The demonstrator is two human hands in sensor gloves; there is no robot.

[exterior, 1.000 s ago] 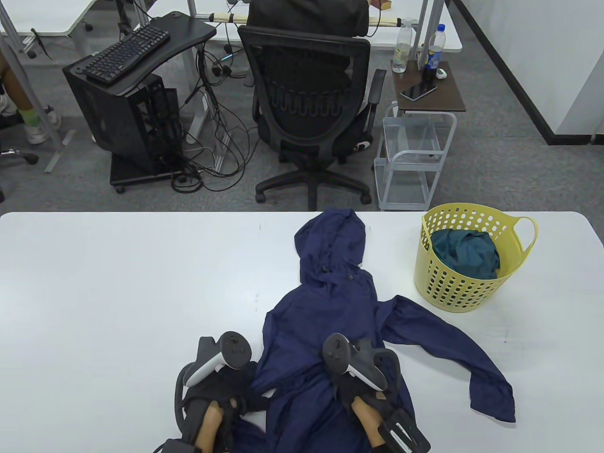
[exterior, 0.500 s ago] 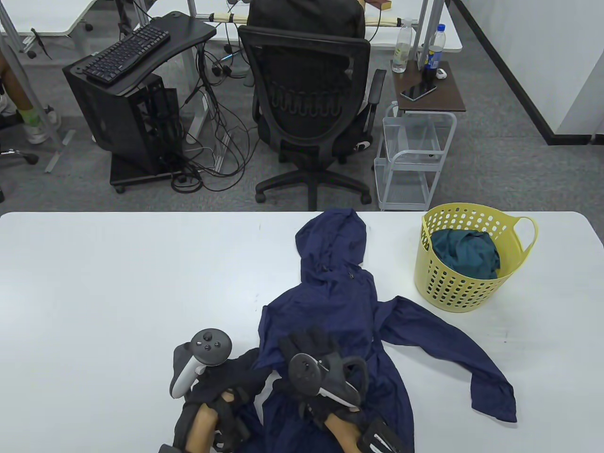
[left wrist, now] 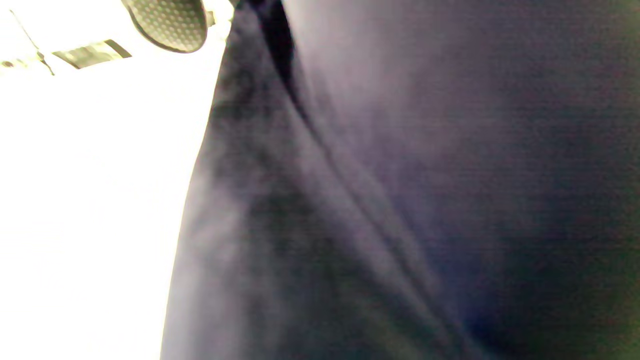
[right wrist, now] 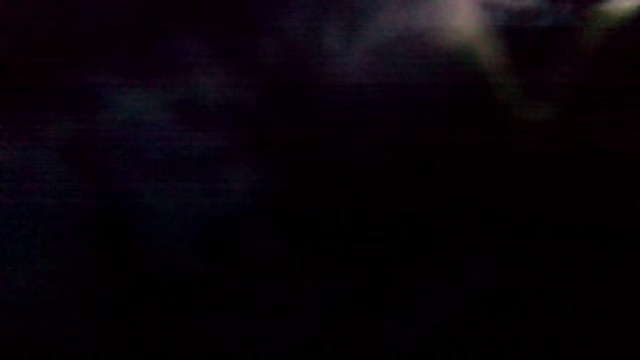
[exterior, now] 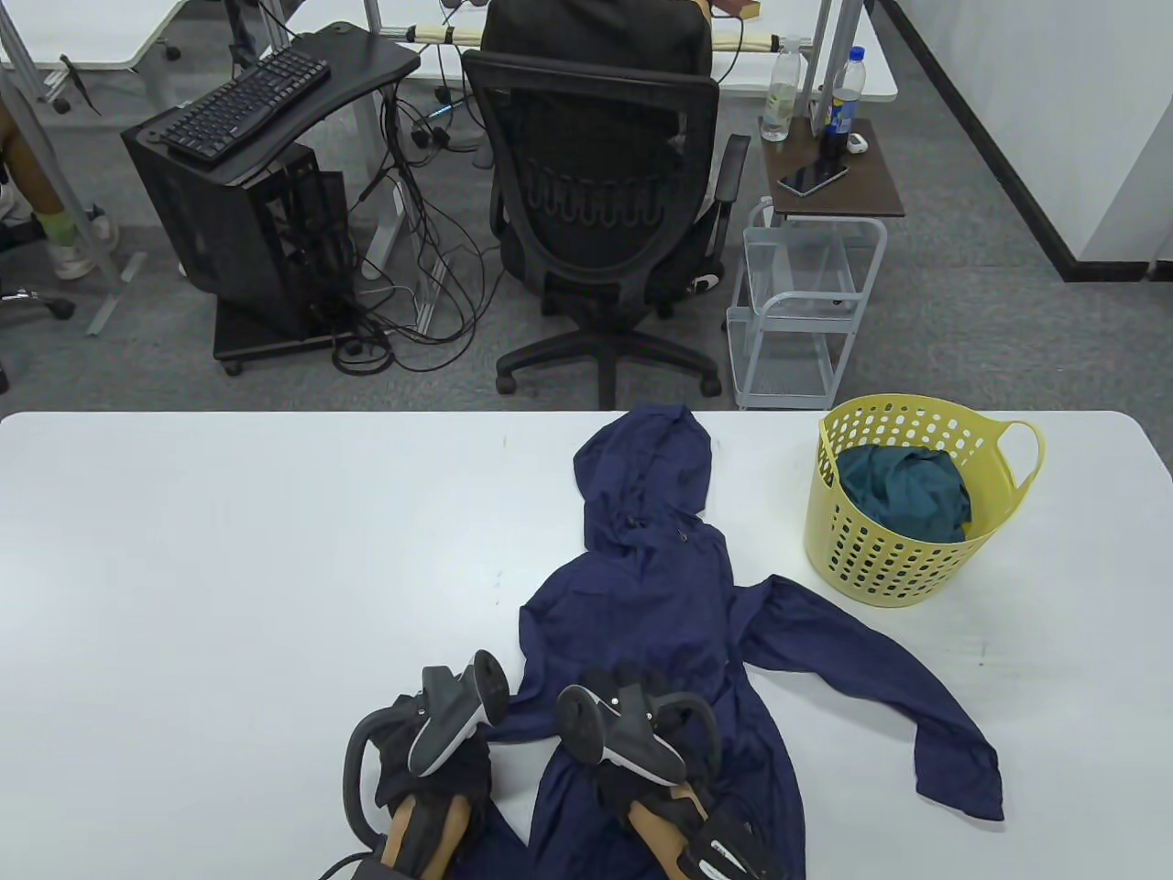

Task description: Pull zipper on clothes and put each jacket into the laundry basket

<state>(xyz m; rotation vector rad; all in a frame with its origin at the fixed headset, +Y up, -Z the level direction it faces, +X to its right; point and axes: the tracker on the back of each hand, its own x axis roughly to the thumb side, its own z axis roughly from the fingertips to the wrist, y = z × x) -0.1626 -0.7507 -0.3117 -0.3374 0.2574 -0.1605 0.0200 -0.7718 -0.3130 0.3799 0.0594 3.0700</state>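
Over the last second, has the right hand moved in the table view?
Yes. The right hand has shifted left across the navy jacket, away from the yellow laundry basket and nearer the left hand.

I count one navy jacket (exterior: 660, 623) spread on the one white table (exterior: 229, 550), one teal jacket (exterior: 903, 490) inside the one yellow laundry basket (exterior: 903, 559) near the table's far right corner, and two gloved hands at the near edge: left hand (exterior: 431, 761), right hand (exterior: 632, 724). Beyond the table I count one office chair (exterior: 596, 202), one keyboard (exterior: 238, 105), two bottles (exterior: 811, 87).
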